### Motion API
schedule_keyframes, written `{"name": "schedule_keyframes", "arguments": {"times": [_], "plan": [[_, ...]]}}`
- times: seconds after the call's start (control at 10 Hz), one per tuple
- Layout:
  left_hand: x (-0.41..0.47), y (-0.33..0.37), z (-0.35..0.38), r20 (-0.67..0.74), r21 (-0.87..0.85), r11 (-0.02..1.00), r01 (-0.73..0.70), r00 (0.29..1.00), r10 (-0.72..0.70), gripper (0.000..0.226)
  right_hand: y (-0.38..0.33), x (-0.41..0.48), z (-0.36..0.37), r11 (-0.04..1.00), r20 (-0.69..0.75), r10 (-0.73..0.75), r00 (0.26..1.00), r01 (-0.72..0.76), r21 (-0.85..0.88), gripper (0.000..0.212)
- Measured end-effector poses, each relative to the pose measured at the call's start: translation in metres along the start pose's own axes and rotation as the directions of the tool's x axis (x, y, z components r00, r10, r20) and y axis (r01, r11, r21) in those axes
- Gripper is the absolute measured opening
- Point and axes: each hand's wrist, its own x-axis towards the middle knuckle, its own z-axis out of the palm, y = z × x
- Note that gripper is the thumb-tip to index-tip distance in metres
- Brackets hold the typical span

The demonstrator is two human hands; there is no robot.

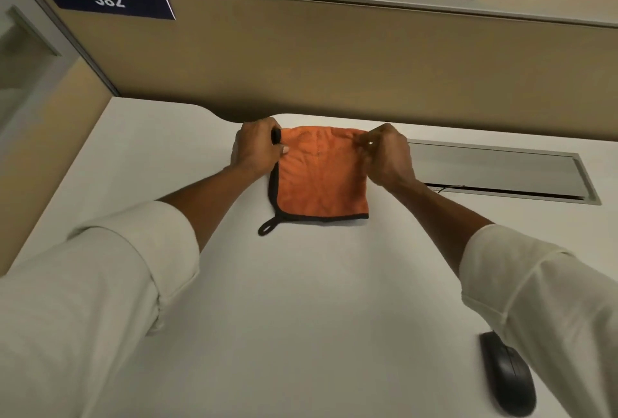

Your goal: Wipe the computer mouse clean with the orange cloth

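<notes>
Both hands pinch far corners of orange cloth (321, 176) on desk (301, 317).
Left hand (255, 148) and right hand (388, 153) grip cloth; mouse (506, 374) well nearer than cloth, under right sleeve (535, 283). Risk: sleeve knocks mouse off edge.

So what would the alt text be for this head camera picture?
Two hands, left hand and right hand, pinch the far corners of an orange cloth on a white desk; a black computer mouse lies untouched near the right sleeve.
</notes>
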Motion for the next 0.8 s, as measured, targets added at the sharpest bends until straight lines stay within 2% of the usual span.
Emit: {"name": "schedule_keyframes", "arguments": {"times": [0.1,0.2,0.3,0.4,0.5,0.6,0.8], "plan": [[-0.009,-0.001,0.017,0.129,0.165,0.985,-0.05,0.991,0.029,0.081,0.003,-0.009,0.011,0.981,0.207,-0.092,0.974,0.125,-0.151,0.046],[-0.023,-0.005,0.029,0.35,0.227,0.943,-0.243,0.924,0.154,0.119,0.01,-0.02,0.019,0.954,0.415,-0.118,0.902,0.219,-0.204,0.063],[-0.03,-0.012,0.033,0.495,0.272,0.888,-0.37,0.845,0.2,0.13,0.019,-0.031,0.024,0.907,0.47,-0.209,0.858,0.349,-0.235,0.069],[-0.028,-0.02,0.035,0.569,0.329,0.835,-0.441,0.798,0.197,0.145,0.029,-0.038,0.025,0.884,0.504,-0.179,0.845,0.363,-0.295,0.083],[-0.026,-0.02,0.04,0.612,0.429,0.741,-0.517,0.77,0.182,0.157,0.036,-0.045,0.027,0.887,0.572,-0.108,0.813,0.339,-0.315,0.089],[-0.026,-0.009,0.045,0.611,0.483,0.69,-0.539,0.772,0.176,0.158,0.037,-0.05,0.028,0.876,0.57,-0.103,0.815,0.346,-0.336,0.087],[-0.052,0.01,0.03,0.592,0.484,0.687,-0.541,0.781,0.198,0.147,0.023,-0.073,0.002,0.897,0.475,-0.161,0.865,0.329,-0.294,0.091]]}}
